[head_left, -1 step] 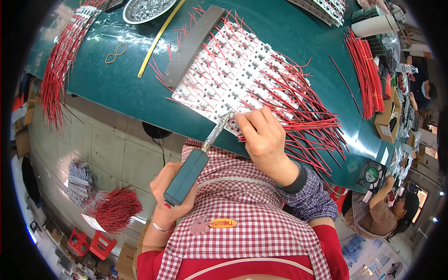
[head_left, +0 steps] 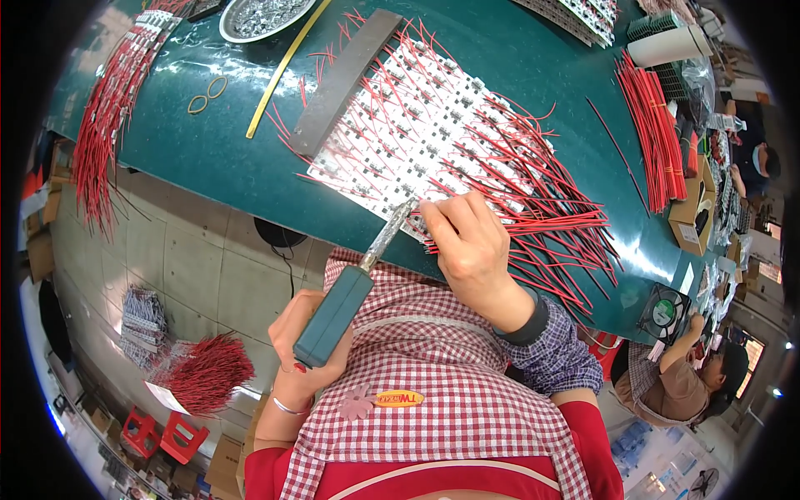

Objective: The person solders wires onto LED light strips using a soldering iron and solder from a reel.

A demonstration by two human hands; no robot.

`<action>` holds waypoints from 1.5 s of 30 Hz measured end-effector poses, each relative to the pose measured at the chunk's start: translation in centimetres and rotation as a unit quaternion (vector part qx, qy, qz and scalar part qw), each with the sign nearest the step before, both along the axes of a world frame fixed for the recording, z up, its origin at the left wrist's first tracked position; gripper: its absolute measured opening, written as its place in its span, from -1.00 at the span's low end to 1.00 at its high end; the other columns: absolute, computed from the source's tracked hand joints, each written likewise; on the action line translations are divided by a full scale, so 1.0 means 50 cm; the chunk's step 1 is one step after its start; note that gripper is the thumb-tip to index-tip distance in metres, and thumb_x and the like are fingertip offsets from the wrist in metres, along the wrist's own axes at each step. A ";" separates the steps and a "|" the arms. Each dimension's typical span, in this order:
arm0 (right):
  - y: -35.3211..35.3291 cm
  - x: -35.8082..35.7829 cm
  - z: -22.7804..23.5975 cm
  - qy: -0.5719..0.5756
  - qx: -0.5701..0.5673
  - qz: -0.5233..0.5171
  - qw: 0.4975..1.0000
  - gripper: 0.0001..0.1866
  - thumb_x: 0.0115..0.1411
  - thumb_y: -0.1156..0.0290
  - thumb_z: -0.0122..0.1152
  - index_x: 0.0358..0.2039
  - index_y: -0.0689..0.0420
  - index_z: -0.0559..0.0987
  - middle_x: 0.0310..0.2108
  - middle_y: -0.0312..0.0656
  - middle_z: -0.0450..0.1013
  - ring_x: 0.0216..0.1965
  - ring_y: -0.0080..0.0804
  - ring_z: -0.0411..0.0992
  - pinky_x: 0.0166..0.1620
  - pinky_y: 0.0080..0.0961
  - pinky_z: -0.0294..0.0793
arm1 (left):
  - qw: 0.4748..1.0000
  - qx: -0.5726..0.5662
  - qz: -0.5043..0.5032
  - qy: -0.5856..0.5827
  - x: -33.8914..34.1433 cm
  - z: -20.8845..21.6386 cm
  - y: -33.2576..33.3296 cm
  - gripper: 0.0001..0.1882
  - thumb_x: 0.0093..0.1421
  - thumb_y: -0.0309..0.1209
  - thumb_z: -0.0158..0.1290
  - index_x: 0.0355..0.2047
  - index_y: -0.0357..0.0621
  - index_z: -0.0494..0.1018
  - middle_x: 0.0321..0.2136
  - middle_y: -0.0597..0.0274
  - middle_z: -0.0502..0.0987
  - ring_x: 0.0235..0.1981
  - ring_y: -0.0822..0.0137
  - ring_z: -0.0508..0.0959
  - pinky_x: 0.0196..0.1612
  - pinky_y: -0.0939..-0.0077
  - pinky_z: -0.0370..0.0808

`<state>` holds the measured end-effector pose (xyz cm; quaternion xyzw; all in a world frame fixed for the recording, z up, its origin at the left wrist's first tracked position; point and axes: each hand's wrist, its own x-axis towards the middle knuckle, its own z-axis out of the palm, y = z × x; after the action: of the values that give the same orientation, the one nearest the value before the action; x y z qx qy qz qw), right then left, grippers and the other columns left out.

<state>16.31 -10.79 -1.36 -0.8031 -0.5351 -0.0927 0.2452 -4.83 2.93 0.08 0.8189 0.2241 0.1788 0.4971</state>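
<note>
My left hand (head_left: 307,337) is wrapped round the dark green handle of a soldering iron (head_left: 382,243). The iron's metal barrel slants up to the near edge of a sheet of white circuit boards (head_left: 392,150) with small black parts. Close beside the iron's tip, my right hand (head_left: 471,242) is closed in a pinch over the sheet's near corner. Red wires (head_left: 554,223) run out from under that hand to the right; the ends at its fingertips are mostly hidden. More red and black wires fan from the boards. A flat dark bar (head_left: 346,83) lies across the sheet's left side.
On the green table (head_left: 200,158) are a metal bowl (head_left: 260,18) of small silvery bits, a yellow strip (head_left: 287,67), rubber bands (head_left: 207,96) and wired boards (head_left: 121,83). Red wire bundles (head_left: 654,133) and a small fan (head_left: 663,310) are at right, near another person (head_left: 679,379).
</note>
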 end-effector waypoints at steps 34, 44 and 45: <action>-0.015 -0.007 0.007 0.019 0.028 -0.003 0.999 -0.34 -0.17 0.76 0.18 0.06 0.19 0.64 -0.37 -0.18 0.37 -0.35 -0.22 0.36 -0.29 -0.33 0.37 | 0.997 -0.040 0.072 0.001 -0.051 -0.036 -0.024 -0.73 -0.04 -0.71 0.23 -0.25 -0.44 0.57 -0.28 -0.07 0.61 -0.31 0.06 0.65 -0.23 0.38 0.58; -0.013 -0.026 -0.021 0.073 0.060 0.005 0.996 -0.36 -0.24 0.81 0.19 -0.03 0.20 0.65 -0.43 -0.18 0.39 -0.41 -0.25 0.38 -0.40 -0.34 0.41 | 0.996 -0.053 0.069 0.015 -0.065 -0.040 -0.025 -0.71 -0.04 -0.72 0.22 -0.24 -0.43 0.58 -0.26 -0.07 0.62 -0.31 0.08 0.65 -0.23 0.39 0.58; -0.013 -0.027 -0.019 0.073 0.060 0.005 0.996 -0.36 -0.24 0.81 0.19 -0.03 0.20 0.65 -0.43 -0.18 0.39 -0.41 -0.25 0.38 -0.40 -0.34 0.41 | 0.996 -0.053 0.069 0.015 -0.067 -0.040 -0.027 -0.71 -0.04 -0.72 0.22 -0.24 -0.43 0.58 -0.26 -0.07 0.62 -0.31 0.08 0.65 -0.23 0.39 0.58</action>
<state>14.98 -11.43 -2.31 -0.7887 -0.5136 -0.0645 0.3318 -8.20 1.58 -1.90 0.7765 0.2969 0.1883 0.5230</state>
